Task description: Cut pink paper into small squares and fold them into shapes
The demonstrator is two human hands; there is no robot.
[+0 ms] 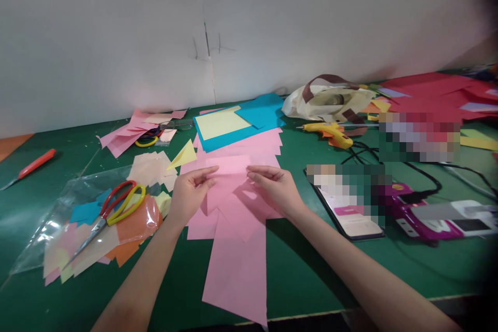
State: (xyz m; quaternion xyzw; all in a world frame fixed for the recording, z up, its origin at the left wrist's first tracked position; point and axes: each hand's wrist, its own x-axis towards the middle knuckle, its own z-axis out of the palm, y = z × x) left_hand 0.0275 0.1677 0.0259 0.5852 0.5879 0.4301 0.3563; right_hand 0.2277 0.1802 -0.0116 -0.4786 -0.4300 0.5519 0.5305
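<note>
My left hand (190,192) and my right hand (274,187) both pinch one small pink sheet of paper (229,174), holding it by its left and right edges a little above the green table. Under it lies a loose stack of pink sheets (237,254) that reaches toward the table's front edge. Scissors with a red and a yellow handle (112,210) lie left of my left hand on paper scraps inside a clear plastic bag (58,218). A yellow folded triangle (183,155) rests just behind my left hand.
Blue and yellow sheets (233,124) lie behind the pink stack. A yellow glue gun (330,132), a cloth bag (330,101), cables, a phone (352,218) and a purple device (424,215) sit to the right. An orange cutter (33,164) lies far left. White boards wall the back.
</note>
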